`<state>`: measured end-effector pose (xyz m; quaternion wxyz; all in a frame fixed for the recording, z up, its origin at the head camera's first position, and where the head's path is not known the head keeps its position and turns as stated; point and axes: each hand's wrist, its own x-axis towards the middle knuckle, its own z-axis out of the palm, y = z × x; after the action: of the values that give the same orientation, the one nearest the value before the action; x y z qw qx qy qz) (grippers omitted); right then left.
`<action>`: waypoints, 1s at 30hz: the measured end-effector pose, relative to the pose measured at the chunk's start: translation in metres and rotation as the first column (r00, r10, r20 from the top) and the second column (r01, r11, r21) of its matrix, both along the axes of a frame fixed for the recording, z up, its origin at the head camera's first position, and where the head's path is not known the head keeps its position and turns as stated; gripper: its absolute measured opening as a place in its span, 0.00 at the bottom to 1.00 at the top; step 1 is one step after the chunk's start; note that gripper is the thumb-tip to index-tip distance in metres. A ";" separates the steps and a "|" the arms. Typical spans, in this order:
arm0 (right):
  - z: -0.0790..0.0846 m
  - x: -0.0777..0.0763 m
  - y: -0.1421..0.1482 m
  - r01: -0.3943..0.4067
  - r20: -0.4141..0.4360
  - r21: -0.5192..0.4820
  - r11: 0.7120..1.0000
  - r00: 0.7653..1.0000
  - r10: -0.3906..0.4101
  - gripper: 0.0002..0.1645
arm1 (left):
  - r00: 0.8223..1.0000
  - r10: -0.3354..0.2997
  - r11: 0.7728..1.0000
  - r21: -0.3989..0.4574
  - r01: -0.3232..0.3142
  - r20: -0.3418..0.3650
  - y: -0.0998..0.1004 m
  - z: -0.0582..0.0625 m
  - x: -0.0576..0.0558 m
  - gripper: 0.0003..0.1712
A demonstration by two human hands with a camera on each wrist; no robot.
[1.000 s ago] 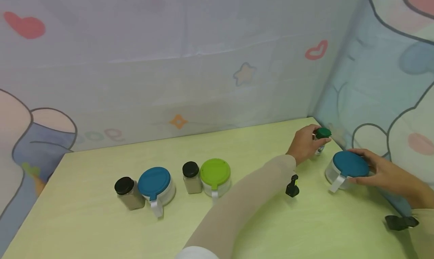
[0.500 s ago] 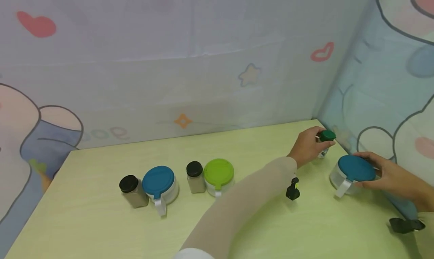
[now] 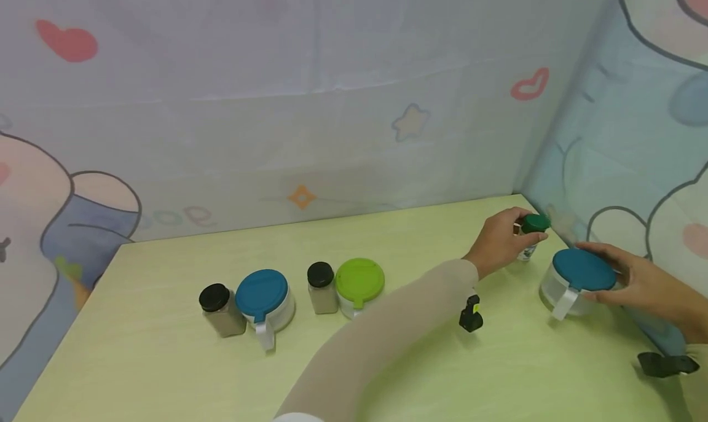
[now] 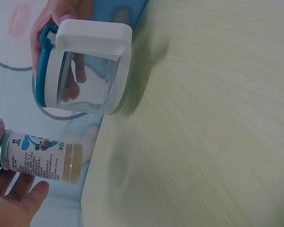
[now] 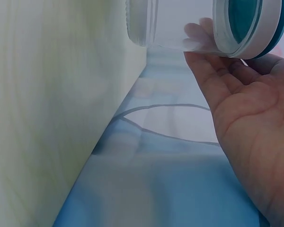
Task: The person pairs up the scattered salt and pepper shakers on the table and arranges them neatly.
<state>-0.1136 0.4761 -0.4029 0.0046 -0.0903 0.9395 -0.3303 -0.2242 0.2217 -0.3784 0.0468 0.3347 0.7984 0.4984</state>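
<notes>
My left hand (image 3: 500,241) holds a small spice bottle (image 4: 40,153) by its green cap (image 3: 535,223), near the table's far right corner. The bottle has a printed label and pale contents; in the left wrist view its base looks slightly off the table. To its right, my right hand (image 3: 644,281) grips a clear seasoning jar (image 4: 90,78) with a blue lid (image 3: 584,269) and a white handle (image 3: 564,303). Fingers (image 5: 203,35) show through the jar's clear wall in the right wrist view. Whether the jar's base touches the table, I cannot tell.
Further left stand a black-capped square jar (image 3: 224,317), a blue-lidded jar (image 3: 262,293), another black-capped jar (image 3: 322,293) and a green-lidded jar (image 3: 359,281). My left sleeve (image 3: 381,336) crosses the yellow-green table (image 3: 138,360). Printed cloth walls (image 3: 249,133) border its back and right.
The head view has turned slightly left, so things appear further right. Both hands keep their hold on the bottle and the jar, with only slight movement.
</notes>
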 end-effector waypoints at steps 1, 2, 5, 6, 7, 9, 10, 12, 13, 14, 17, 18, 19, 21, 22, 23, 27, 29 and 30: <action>0.000 -0.001 0.000 -0.003 -0.009 0.001 1.000 1.000 0.003 0.55 | 1.000 -0.002 1.000 0.003 0.002 -0.005 -0.002 0.001 0.000 0.18; 0.000 -0.001 0.000 -0.004 -0.018 0.004 1.000 1.000 0.004 0.55 | 1.000 -0.002 1.000 0.003 0.002 -0.011 -0.005 0.001 0.001 0.18; -0.002 -0.003 0.001 -0.001 -0.040 0.017 1.000 0.999 0.002 0.55 | 1.000 -0.003 1.000 0.005 0.003 -0.026 -0.011 0.004 0.002 0.19; -0.002 -0.004 0.001 0.002 -0.041 0.020 1.000 0.999 -0.001 0.55 | 1.000 -0.005 1.000 0.007 0.005 -0.031 -0.014 0.005 0.002 0.19; -0.002 -0.005 0.002 0.002 -0.040 0.022 1.000 0.999 -0.002 0.55 | 0.999 -0.007 1.000 0.010 0.007 -0.035 -0.016 0.006 0.003 0.19; -0.003 -0.006 0.002 0.005 -0.045 0.032 0.999 0.999 -0.003 0.56 | 0.999 -0.009 1.000 0.017 0.010 -0.040 -0.021 0.008 0.004 0.19; -0.002 -0.007 0.002 0.002 -0.050 0.034 0.999 0.999 0.000 0.56 | 0.999 -0.010 1.000 0.023 0.011 -0.043 -0.024 0.009 0.005 0.19; -0.002 -0.008 0.001 -0.006 -0.062 0.035 0.999 0.998 0.008 0.56 | 0.999 -0.009 0.999 0.032 0.010 -0.047 -0.030 0.011 0.007 0.19; -0.002 -0.009 0.000 -0.013 -0.070 0.034 0.999 0.997 0.015 0.56 | 0.999 -0.008 0.999 0.037 0.010 -0.049 -0.033 0.012 0.008 0.19; -0.002 -0.009 -0.001 -0.018 -0.077 0.033 0.999 0.997 0.021 0.56 | 0.999 -0.007 0.999 0.042 0.009 -0.051 -0.036 0.013 0.010 0.19; -0.001 -0.012 -0.003 -0.036 -0.095 0.030 0.999 0.995 0.039 0.56 | 0.999 -0.002 0.998 0.057 0.005 -0.047 -0.044 0.015 0.013 0.20; 0.000 -0.013 -0.004 -0.043 -0.100 0.027 0.999 0.994 0.045 0.56 | 0.999 -0.002 0.998 0.064 0.005 -0.045 -0.047 0.016 0.014 0.20; 0.000 -0.014 -0.004 -0.048 -0.103 0.025 0.999 0.993 0.051 0.56 | 0.999 0.000 0.998 0.066 0.003 -0.042 -0.050 0.016 0.015 0.20; 0.000 -0.016 -0.006 -0.058 -0.105 0.024 0.998 0.993 0.060 0.55 | 0.999 0.004 0.997 0.071 -0.001 -0.036 -0.056 0.017 0.017 0.20; 0.001 -0.017 -0.007 -0.063 -0.107 0.021 0.998 0.992 0.065 0.55 | 0.999 0.005 0.997 0.073 -0.003 -0.032 -0.059 0.017 0.018 0.20; 0.001 -0.018 -0.007 -0.067 -0.107 0.021 0.998 0.992 0.069 0.55 | 1.000 0.005 0.997 0.076 -0.003 -0.030 -0.061 0.018 0.020 0.20; 0.002 -0.021 -0.010 -0.085 -0.102 0.019 0.996 0.991 0.087 0.54 | 1.000 0.017 0.997 0.078 -0.015 -0.023 -0.072 0.018 0.024 0.21; 0.003 -0.022 -0.012 -0.103 -0.103 0.010 0.995 0.989 0.103 0.54 | 1.000 0.021 0.997 0.081 -0.019 -0.020 -0.078 0.019 0.027 0.22; 0.004 -0.023 -0.013 -0.113 -0.102 0.005 0.994 0.988 0.113 0.54 | 1.000 0.023 0.996 0.081 -0.022 -0.016 -0.081 0.018 0.028 0.22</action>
<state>-0.1361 0.4631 -0.3994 -0.0246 -0.1599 0.9318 -0.3250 -0.1959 0.1407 -0.3600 0.0211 0.3314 0.7817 0.5280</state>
